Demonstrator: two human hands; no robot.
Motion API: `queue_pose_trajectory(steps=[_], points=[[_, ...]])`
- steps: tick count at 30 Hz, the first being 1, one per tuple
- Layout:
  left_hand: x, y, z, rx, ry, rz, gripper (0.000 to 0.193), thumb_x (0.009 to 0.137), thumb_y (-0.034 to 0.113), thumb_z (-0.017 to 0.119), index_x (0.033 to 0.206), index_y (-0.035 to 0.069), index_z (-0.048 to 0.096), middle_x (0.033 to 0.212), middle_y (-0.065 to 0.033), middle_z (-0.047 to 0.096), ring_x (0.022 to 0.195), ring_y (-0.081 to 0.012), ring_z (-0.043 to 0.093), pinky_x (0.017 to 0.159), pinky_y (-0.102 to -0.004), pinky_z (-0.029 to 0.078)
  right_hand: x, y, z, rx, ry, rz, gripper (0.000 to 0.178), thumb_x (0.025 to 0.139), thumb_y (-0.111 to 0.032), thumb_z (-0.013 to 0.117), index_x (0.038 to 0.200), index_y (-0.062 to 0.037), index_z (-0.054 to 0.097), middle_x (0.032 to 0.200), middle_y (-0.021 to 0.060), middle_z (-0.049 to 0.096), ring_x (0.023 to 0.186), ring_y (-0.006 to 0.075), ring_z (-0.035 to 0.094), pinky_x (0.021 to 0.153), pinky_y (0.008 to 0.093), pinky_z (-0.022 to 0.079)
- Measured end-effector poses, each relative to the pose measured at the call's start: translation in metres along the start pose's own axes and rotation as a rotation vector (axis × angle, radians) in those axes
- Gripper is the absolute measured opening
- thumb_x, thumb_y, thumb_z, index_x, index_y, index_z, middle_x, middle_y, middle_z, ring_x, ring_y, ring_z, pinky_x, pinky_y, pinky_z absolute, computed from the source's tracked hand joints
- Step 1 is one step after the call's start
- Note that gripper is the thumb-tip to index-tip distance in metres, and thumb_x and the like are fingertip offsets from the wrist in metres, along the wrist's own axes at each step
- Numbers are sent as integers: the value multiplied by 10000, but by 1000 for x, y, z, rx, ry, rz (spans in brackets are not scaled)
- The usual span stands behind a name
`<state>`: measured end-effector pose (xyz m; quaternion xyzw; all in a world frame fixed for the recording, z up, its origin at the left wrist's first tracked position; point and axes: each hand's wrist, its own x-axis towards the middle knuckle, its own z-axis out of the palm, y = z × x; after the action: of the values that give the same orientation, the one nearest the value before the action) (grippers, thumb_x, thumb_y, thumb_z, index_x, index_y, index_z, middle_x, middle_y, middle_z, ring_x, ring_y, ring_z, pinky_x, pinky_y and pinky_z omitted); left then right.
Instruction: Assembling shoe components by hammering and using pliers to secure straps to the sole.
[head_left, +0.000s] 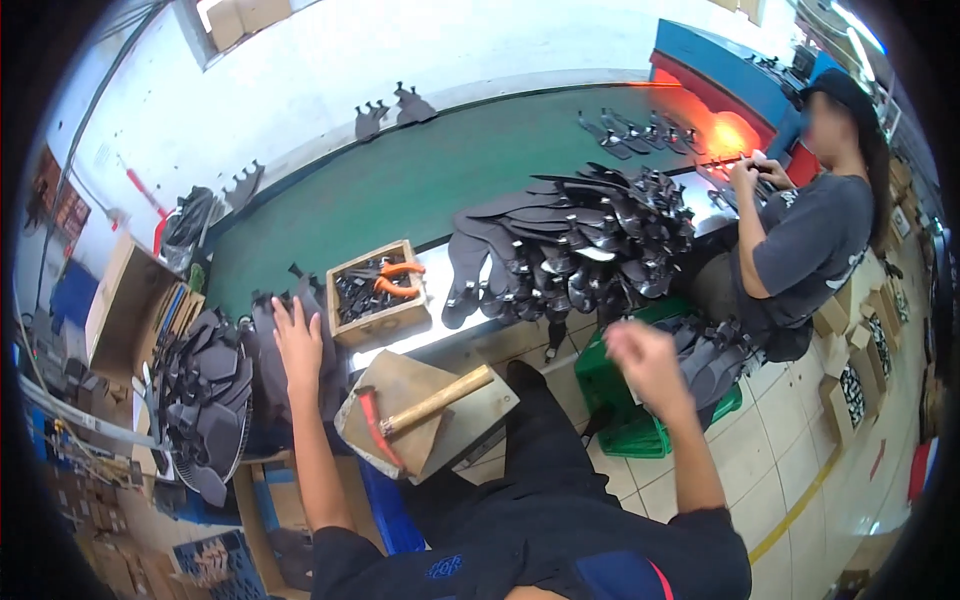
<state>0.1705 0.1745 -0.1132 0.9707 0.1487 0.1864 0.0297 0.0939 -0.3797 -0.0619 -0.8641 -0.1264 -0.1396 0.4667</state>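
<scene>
Dark shoe pieces (262, 345) under left hand (297, 340)

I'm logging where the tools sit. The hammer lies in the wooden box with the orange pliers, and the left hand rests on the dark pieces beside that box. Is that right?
Not quite. In the head view the hammer lies on the flat board in front of the person, not in the wooden box. The box does hold the orange pliers, and the left hand rests on the dark pieces beside it.

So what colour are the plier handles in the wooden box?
Orange, seen in the head view: the pliers lie in the wooden box.
</scene>
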Motion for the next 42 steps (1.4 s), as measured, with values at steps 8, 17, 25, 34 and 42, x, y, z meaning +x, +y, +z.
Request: queue_pose_trajectory(steps=[8,17,25,34,42], points=[[-27,48,-39,-152,52,-38,506,990,317,564,1406,32,515,1633,-206,194,1510,-398,168,1181,-613,163,215,118,-74,-578,359,-103,179,947,-141,632,1032,16,622,876,165,648,781,299,618,721,401,487],[-84,109,-175,-503,252,389,669,841,191,764,1413,4,474,1541,-214,390,1438,-382,358,1171,-439,300,161,-150,14,-593,99,-1119,300,761,-44,641,1058,-83,646,1086,60,592,1082,249,576,956,410,402],[-155,115,-209,-1920,-1027,6,638,920,105,685,1456,-17,361,1411,-161,519,1199,-217,603,966,-340,514,95,-183,127,53,-349,-1143,486,826,-245,743,1285,-139,625,1245,72,601,1154,266,593,951,399,474],[-194,109,-156,-1848,-16,-107,454,969,134,650,1337,68,392,1441,-171,417,1129,-302,649,854,-419,622,25,-30,188,-448,-659,-646,555,757,-277,781,1213,-77,536,858,124,686,728,333,689,625,431,549],[-133,92,-63,-911,208,31,487,920,242,706,1305,0,533,1352,-206,539,1216,-339,568,1032,-417,437,-36,29,115,-15,-462,-178,291,794,-196,761,711,-31,536,603,177,497,484,231,559,481,373,418]])
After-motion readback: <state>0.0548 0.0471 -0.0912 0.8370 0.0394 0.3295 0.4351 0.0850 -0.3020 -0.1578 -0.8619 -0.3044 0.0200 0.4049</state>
